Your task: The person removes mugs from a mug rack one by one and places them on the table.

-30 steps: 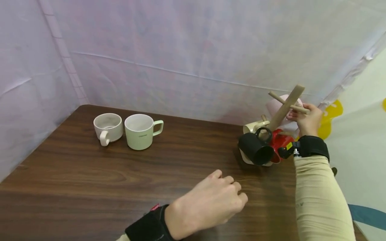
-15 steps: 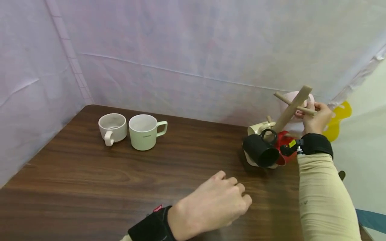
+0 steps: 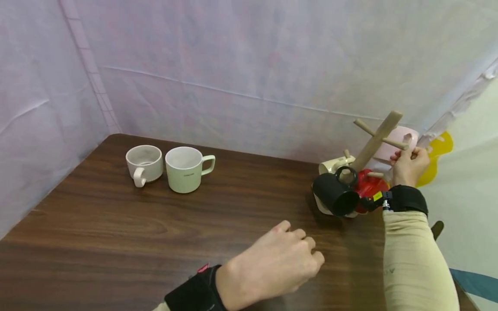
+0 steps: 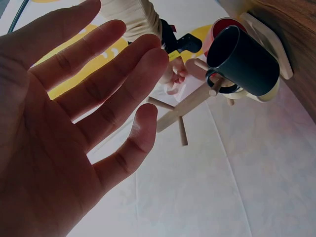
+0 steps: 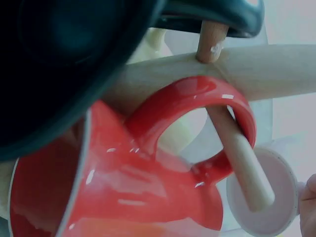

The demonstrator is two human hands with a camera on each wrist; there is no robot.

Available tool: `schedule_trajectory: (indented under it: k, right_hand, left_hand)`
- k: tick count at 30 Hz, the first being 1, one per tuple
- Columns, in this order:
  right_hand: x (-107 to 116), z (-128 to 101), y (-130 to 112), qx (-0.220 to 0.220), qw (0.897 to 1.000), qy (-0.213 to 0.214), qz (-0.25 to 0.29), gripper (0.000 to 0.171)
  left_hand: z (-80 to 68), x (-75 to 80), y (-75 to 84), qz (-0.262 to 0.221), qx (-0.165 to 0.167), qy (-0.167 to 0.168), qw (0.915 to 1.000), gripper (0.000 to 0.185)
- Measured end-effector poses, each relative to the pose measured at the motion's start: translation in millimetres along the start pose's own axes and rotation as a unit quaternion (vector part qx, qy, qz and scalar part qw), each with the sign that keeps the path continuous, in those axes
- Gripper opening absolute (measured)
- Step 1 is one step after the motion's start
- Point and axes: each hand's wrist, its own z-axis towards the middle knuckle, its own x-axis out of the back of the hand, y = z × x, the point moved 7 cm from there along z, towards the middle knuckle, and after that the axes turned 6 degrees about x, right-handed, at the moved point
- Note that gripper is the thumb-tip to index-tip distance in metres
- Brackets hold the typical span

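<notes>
Head view has the pink mug (image 3: pixel 383 152) beyond the wooden rack (image 3: pixel 368 149), an upper peg (image 3: pixel 396 144) crossing in front. Your right hand (image 3: pixel 410 167) pinches it; your left hand (image 3: pixel 272 261), fingers relaxed, holds nothing above the desk (image 3: pixel 194 224). Best to steady that pinch, turn the mug slowly around the peg, and mind your wrist near the red mug (image 3: pixel 368 183), which it could knock.
</notes>
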Motion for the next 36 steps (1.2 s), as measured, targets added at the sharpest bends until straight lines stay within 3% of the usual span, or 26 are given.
schedule_trajectory:
  k: [3,10,20,29,36]
  right_hand:
    - [4,-1,3,0.003,1.000,0.011,0.001,0.020]
    - [17,-6,7,-0.015,0.996,0.055,0.066,0.032]
    - [34,-13,14,-0.026,0.989,0.084,0.116,0.040]
    - [47,-26,20,-0.024,0.986,0.116,0.120,0.039]
    - [46,-30,17,-0.001,0.986,0.108,0.129,0.040]
  left_hand:
    - [-0.7,0.7,-1.0,0.007,0.003,-0.001,1.0000,0.006]
    - [-1.4,0.9,-0.7,-0.004,0.001,-0.009,0.9999,0.005]
    - [-1.3,2.2,0.5,-0.004,-0.002,0.000,1.0000,0.006]
    - [-1.4,3.1,1.7,-0.007,-0.002,-0.012,0.9999,0.007]
    - [-0.3,3.9,3.2,-0.001,-0.003,-0.017,0.9999,0.005]
